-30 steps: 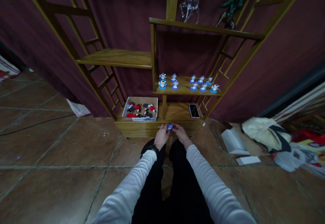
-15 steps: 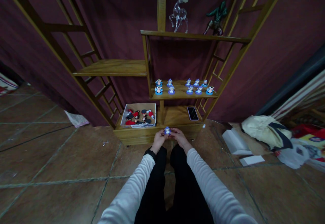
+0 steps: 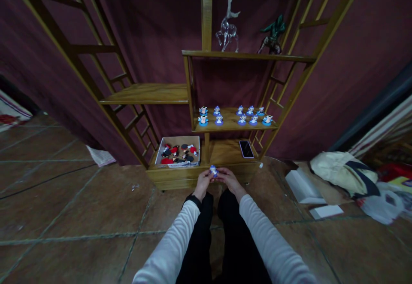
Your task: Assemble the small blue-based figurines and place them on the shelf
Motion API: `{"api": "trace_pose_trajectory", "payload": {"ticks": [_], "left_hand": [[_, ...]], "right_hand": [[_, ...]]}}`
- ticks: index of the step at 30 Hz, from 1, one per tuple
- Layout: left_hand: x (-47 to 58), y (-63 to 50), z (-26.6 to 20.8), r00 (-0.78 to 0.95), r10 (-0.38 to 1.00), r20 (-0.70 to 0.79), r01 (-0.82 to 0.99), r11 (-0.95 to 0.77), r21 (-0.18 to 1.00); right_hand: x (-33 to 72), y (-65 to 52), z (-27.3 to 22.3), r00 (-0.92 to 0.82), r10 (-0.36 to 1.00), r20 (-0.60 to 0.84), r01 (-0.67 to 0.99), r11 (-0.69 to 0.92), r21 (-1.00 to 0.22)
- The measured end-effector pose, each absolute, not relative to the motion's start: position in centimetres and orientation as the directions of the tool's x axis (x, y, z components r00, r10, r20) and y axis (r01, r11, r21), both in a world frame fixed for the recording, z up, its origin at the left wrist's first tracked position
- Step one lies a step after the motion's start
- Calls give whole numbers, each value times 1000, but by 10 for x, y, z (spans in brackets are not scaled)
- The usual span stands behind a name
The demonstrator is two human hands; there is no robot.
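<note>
A small purple-and-white figurine [image 3: 213,170] is held upright between my two hands, in front of the cabinet's low base. My left hand [image 3: 203,183] pinches it from the left, and my right hand [image 3: 229,180] grips its right side. Beyond them, on the middle shelf [image 3: 230,125], several similar figurines stand in two rows: purple-and-white ones such as this figurine [image 3: 219,119], and pink ones on blue bases, like the pink figurine [image 3: 203,120] at the left end. To the left, an open cardboard box [image 3: 197,140] on the base holds several red-and-black figurines [image 3: 174,151].
A phone [image 3: 246,149] lies on the cabinet base at right. The upper shelf [image 3: 251,56] bears a clear glass deer [image 3: 228,30] and a dark green statuette [image 3: 273,35]. On the floor at right are white boxes [image 3: 304,186], a cream bag [image 3: 337,169] and a plastic bag [image 3: 381,204].
The view has tilted up slightly, so the cabinet sits lower in the picture. Both hands still hold the purple-and-white figurine, which has turned a little.
</note>
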State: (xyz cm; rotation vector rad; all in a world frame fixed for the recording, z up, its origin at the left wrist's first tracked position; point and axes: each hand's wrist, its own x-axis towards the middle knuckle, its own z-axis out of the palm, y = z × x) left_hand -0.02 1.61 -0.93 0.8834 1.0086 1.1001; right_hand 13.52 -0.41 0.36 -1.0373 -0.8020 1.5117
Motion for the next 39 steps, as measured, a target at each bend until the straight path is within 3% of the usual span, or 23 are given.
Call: {"api": "trace_pose_trajectory", "payload": {"ticks": [9, 22, 39], "left_hand": [[-1, 17, -16, 150, 973, -174, -308, 213, 927], [-2, 13, -9, 121, 961, -249, -444, 277, 852], [-3, 13, -8, 84, 969, -234, -435, 247, 866]], "right_hand": [[131, -7, 8, -11, 983, -183, -380, -173, -908], [132, -6, 7, 31, 975, -221, -399, -191, -897], [133, -4, 6, 34, 978, -205, -398, -175, -901]]}}
